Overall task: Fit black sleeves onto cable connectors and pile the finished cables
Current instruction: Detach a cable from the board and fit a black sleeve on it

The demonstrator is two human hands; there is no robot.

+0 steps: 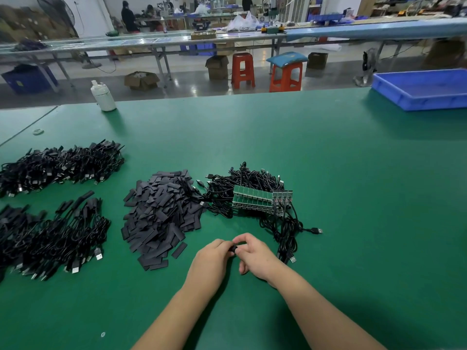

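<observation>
Head view: the left hand (213, 258) and right hand (254, 255) meet over the green table (328, 173), near its front edge. Both have their fingertips curled round a small black piece (233, 248), held between them. Only a sliver of it shows between the fingers; whether it is a sleeve or a connector, and which way its long axis runs, cannot be told.

Just beyond the left hand lies the sleeve heap (161, 215), flat black strips pointing every way. Right of that heap, touching it, is a tangle of unfinished cables (252, 195) with green boards (255, 199) on top. Two finished piles (58, 168) (50, 238) lie well left. A blue tray (422, 88) and a white bottle (103, 96) stand at the far edge.
</observation>
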